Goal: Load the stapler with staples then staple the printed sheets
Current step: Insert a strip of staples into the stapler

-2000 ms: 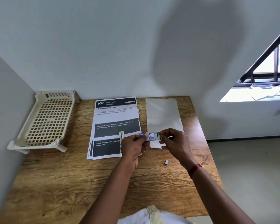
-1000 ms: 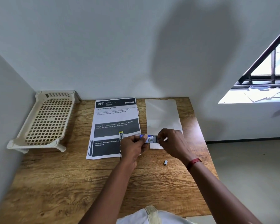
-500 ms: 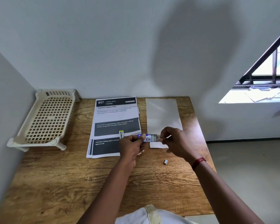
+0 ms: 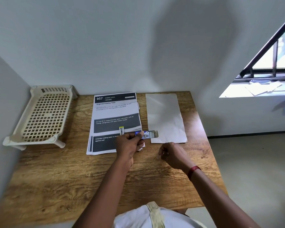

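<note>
pinching the staple box (image 4: 146, 134) level in the left hand (image 4: 129, 143) helps; right hand (image 4: 171, 153), curled near the box, contents i cannot tell, should feed 1 staple strip straight.

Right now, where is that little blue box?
Head view, mid-table: the little blue box is held in the left hand, over the blank sheet's near-left corner, beside the printed sheets.

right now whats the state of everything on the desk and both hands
left hand: gripping the staple box
staple box: held above the table, inner tray slid out to the right
right hand: fingers curled, low over the table, can't tell if it holds anything
printed sheets: lying flat, stack slightly fanned
blank sheet: lying flat, creased
plastic rack: standing on its legs
</note>
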